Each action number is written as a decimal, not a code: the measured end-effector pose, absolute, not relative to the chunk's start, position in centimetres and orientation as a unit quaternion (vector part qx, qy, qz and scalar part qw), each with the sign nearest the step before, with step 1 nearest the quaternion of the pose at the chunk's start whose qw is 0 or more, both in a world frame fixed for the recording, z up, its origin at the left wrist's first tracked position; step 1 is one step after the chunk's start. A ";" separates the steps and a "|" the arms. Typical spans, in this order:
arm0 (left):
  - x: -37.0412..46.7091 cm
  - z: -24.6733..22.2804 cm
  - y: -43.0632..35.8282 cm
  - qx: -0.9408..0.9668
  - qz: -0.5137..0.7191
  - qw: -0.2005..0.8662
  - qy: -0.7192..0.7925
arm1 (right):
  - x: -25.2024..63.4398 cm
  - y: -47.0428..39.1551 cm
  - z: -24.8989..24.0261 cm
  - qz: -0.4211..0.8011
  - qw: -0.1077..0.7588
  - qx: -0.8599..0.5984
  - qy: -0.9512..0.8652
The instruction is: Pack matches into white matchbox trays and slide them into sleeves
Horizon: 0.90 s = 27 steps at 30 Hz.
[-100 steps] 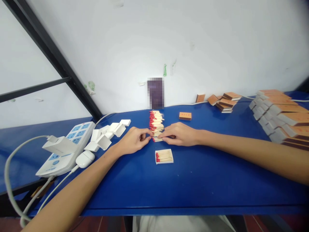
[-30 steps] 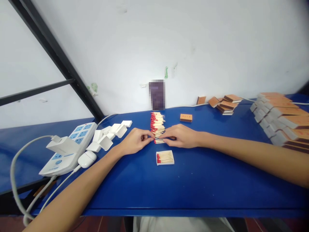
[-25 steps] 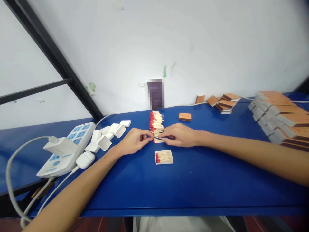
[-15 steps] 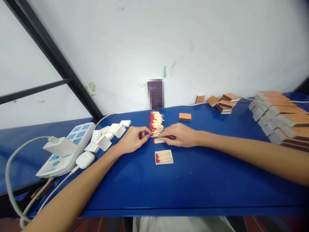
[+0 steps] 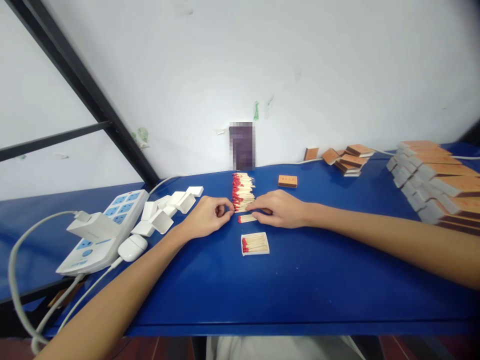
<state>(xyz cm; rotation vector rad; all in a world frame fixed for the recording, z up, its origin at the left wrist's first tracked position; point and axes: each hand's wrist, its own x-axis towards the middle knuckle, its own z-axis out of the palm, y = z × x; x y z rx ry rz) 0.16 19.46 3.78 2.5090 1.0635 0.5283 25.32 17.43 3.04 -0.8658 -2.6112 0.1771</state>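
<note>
A black metal frame (image 5: 75, 75) slants down at the left, before a pale, scuffed wall (image 5: 180, 90). On the glossy blue table (image 5: 285, 295), left to right, lie a white power strip (image 5: 127, 202) with a charger (image 5: 93, 227) plugged in, a white earphone case (image 5: 132, 248) on a cable, and a jumble of white matchbox trays (image 5: 161, 220). A dark pixelated rectangle (image 5: 242, 146) stands against the wall at the centre.

Between the two hands lies a long pile of red-headed matches (image 5: 243, 191), heads to the left. The left hand (image 5: 210, 217) is curled beside the near heads, thumb and forefinger almost meeting — whether they pinch anything cannot be told. Just nearer the person, a small row of matches (image 5: 246, 218) lies apart from the pile. The right hand (image 5: 279, 209) grips nothing: its forefinger reaches the pile's plain ends, its thumb those of the row.

Nearer still, one white tray (image 5: 255, 254) holds a layer of matches, heads left. Farther right come a single orange matchbox (image 5: 287, 181), a loose heap of matchboxes (image 5: 352, 162) by the wall and a tiered stack of matchboxes (image 5: 450, 175).
</note>
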 end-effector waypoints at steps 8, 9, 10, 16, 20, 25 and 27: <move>0.4 3.6 19.3 0.895 0.176 0.178 0.369 | 25.3 17.4 3.2 0.081 0.187 -0.298 -0.932; 0.4 3.5 19.3 0.895 0.177 0.180 0.368 | 25.3 17.4 3.3 0.083 0.186 -0.298 -0.933; 0.4 3.5 19.3 0.895 0.178 0.182 0.367 | 25.2 17.4 3.3 0.084 0.185 -0.297 -0.933; 0.4 3.4 19.3 0.893 0.184 0.194 0.362 | 25.2 17.4 3.3 0.086 0.180 -0.296 -0.934; 0.4 3.5 19.3 0.894 0.179 0.193 0.362 | 25.3 17.5 3.2 0.085 0.187 -0.284 -0.937; 0.4 3.5 19.3 0.895 0.171 0.192 0.365 | 25.3 17.6 3.0 0.088 0.188 -0.273 -0.939; 0.4 3.4 19.3 0.896 0.168 0.198 0.360 | 25.3 17.6 3.0 0.090 0.191 -0.277 -0.937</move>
